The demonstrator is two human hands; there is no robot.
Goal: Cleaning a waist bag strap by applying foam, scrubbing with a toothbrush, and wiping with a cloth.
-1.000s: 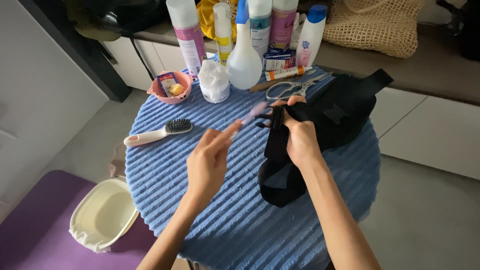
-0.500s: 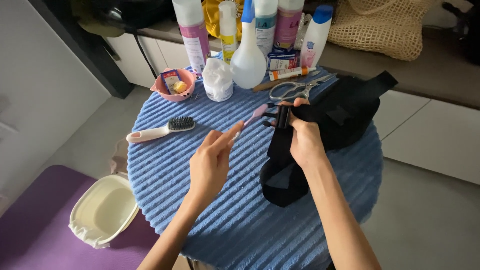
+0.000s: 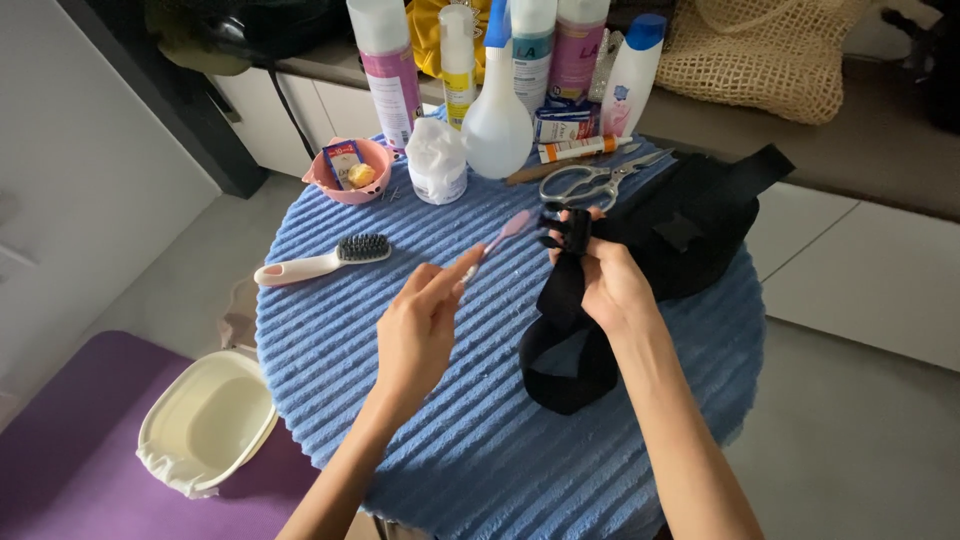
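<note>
My left hand (image 3: 420,325) holds a small pink toothbrush (image 3: 505,235), its head pointing up and right toward a black buckle (image 3: 568,232). My right hand (image 3: 605,282) grips that buckle and the black strap (image 3: 560,345) of a black bag (image 3: 700,225). The strap loops down over the round table's blue ribbed cover (image 3: 400,430). The bag lies at the table's right side.
A white-handled brush (image 3: 325,262) lies left of my hands. Scissors (image 3: 595,182), a pink bowl (image 3: 352,170), a wad of cotton (image 3: 437,160), a spray bottle (image 3: 497,115) and several other bottles stand at the back. A cream basin (image 3: 205,420) sits on a purple mat.
The toothbrush and my left hand have stayed near the buckle with only slight shifts. My right hand keeps its grip on the strap.
</note>
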